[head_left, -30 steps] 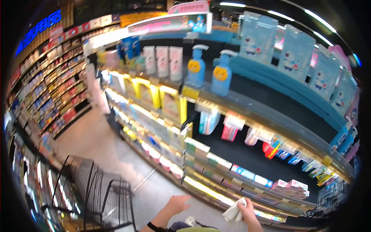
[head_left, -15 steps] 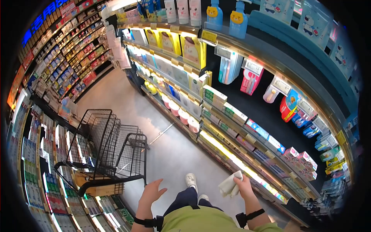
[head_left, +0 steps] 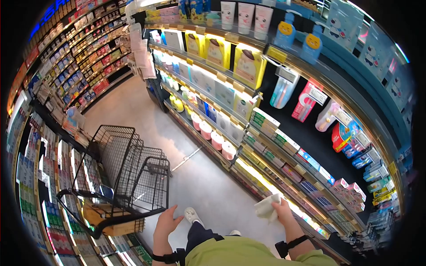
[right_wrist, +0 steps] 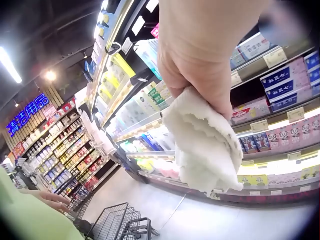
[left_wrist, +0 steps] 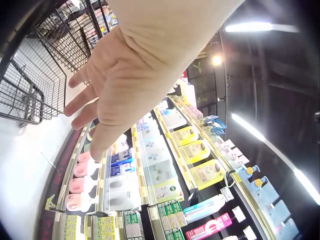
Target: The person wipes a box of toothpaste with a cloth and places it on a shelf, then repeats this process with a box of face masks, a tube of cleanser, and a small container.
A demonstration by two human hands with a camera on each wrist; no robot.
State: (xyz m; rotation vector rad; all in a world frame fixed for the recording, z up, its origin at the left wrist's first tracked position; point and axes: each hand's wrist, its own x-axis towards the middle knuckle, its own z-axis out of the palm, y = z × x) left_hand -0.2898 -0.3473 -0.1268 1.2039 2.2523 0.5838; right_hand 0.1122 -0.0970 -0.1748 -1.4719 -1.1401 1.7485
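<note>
My right hand pinches a folded white cloth over the aisle floor, beside the lower shelves. Up close in the right wrist view, the cloth hangs from the thumb and fingers of the right hand. Empty, with its fingers loosely extended, my left hand is just right of the handle end of a black wire cart. The left wrist view has that left hand with fingers spread and the cart beyond them.
A long lit shelf unit with boxes, tubes and pump bottles runs along the right. Another stocked shelf stands at the left, behind the cart. Pale floor lies between them, with more shelves at the far end.
The head view has tilted down since a second ago, bringing more floor and the whole cart into sight. The right hand still holds the cloth; the left hand is now nearer the cart handle.
</note>
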